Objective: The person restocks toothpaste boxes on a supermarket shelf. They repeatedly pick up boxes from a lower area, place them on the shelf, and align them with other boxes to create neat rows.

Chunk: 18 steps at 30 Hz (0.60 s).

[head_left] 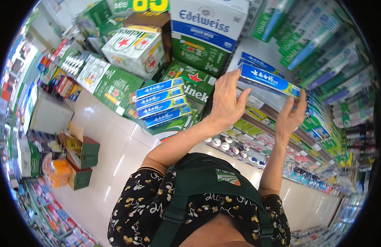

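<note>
A long blue toothpaste box (269,80) with white lettering is held level at the shelf, one end in each hand. My left hand (228,99) has its fingers closed at the box's left end. At the opposite end, the thumb and fingers of my right hand (291,115) grip the box. Just behind it, more blue boxes (262,64) lie on the shelf (244,46). To the left of my left hand, several similar toothpaste boxes (162,103) lie in a fanned row on top of green cartons.
Stacked beer cartons (135,51) stand at the left and ahead. Hanging toothbrush packs (318,43) crowd the right side. Lower shelves (260,123) carry packaged goods and bottles. An opened green cardboard box (85,152) sits on the tiled floor (116,164) at left.
</note>
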{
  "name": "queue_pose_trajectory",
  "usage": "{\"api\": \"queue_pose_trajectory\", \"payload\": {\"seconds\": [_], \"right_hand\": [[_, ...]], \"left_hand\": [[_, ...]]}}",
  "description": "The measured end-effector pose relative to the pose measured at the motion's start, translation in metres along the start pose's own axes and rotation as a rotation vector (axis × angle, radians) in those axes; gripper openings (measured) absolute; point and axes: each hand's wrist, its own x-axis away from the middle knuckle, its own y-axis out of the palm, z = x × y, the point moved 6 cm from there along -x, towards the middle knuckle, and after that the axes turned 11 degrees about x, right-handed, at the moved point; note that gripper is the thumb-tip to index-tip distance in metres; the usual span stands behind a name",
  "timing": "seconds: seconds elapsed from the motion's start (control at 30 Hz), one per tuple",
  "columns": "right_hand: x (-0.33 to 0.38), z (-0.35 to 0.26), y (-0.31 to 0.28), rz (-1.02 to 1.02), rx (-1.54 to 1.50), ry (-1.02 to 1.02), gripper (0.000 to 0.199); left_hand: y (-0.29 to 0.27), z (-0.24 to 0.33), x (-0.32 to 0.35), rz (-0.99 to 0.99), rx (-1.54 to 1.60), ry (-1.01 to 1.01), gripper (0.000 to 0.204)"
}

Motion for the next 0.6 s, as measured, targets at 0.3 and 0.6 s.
{"api": "queue_pose_trajectory", "payload": {"seconds": [0.3,0.6], "right_hand": [[0.135,-0.075,0.074,-0.409,-0.296,-0.441,0.048],[0.206,-0.102,0.155,-0.699,-0.472,-0.485,0.053]], "left_hand": [[-0.165,-0.065,0.15,0.254,-0.117,-0.447,0.03],[-0.234,-0.088,0.193,0.414,-0.347,-0.516,0.027]]}}
